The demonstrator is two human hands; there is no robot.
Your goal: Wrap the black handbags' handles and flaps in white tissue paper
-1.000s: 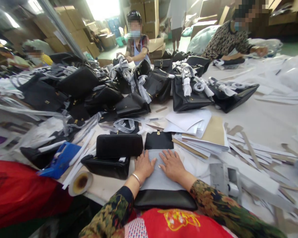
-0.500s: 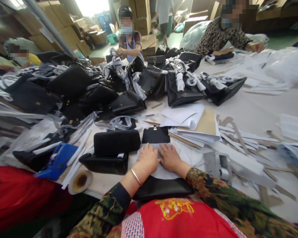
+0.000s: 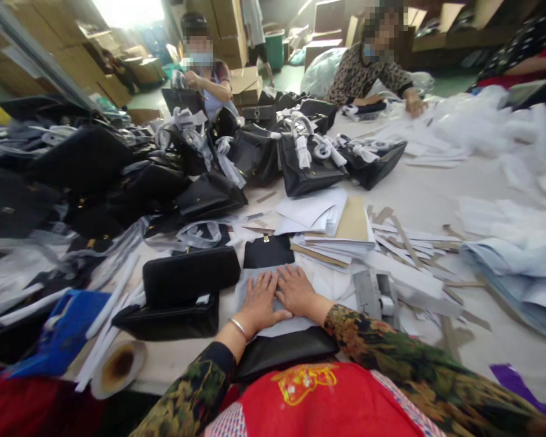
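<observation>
My left hand and my right hand lie flat, side by side, on a sheet of pale tissue paper. Fingers on both are stretched out and point away from me. Under the paper lies a black handbag; its near part shows by my apron. Beyond my fingertips a black flap with a small gold clasp shows past the paper; I cannot tell whether it belongs to the same bag. Just left sits another black bag. A grey tape dispenser stands to the right of my right hand.
A stack of white and brown paper lies ahead. Black bags with wrapped handles are heaped farther back. At left are a blue tape dispenser and a tape roll. Paper strips litter the right. Co-workers sit across the table.
The camera view has turned to the right, so the table things appear farther left. My left hand has slid a little and its thumb now sticks out sideways. Both hands stay on the paper.
</observation>
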